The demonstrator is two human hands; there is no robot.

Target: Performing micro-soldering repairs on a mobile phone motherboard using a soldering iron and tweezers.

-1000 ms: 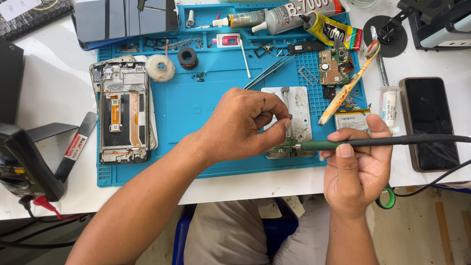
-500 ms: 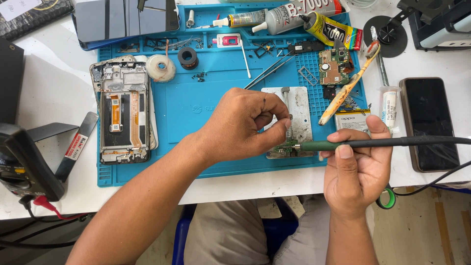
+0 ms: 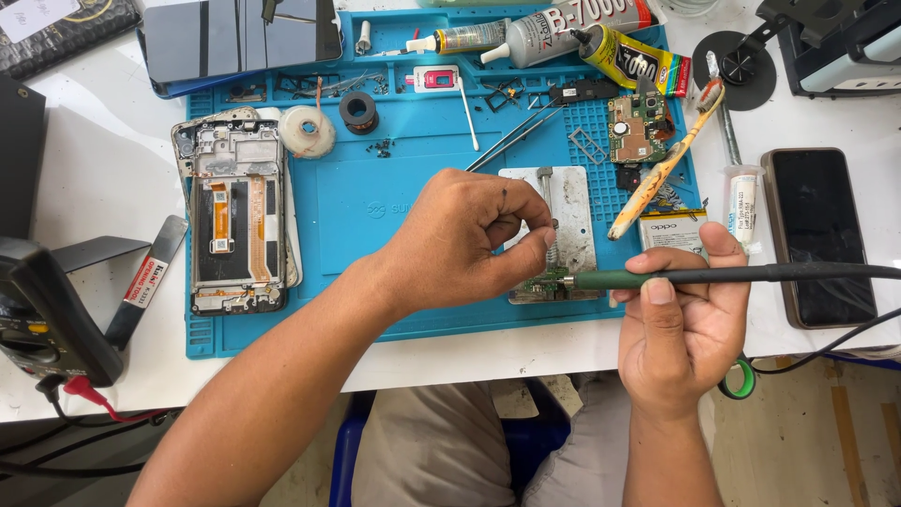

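blue mat [image 3: 375, 202] — left hand [image 3: 465, 239] pinches board [image 3: 537, 284]; right hand [image 3: 680, 319] grips iron [image 3: 676, 277] — toothbrush [image 3: 662, 174] near.

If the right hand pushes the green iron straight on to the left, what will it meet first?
Probably the small circuit board clamped on the metal holder, right at the tip; the left hand's fingertips follow. Depth is unclear.

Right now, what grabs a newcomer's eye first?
The two hands at centre: the right hand holds a green soldering iron level, its tip at a small circuit board that the left hand pinches. Under them lies a blue work mat, with an opened phone on its left side.
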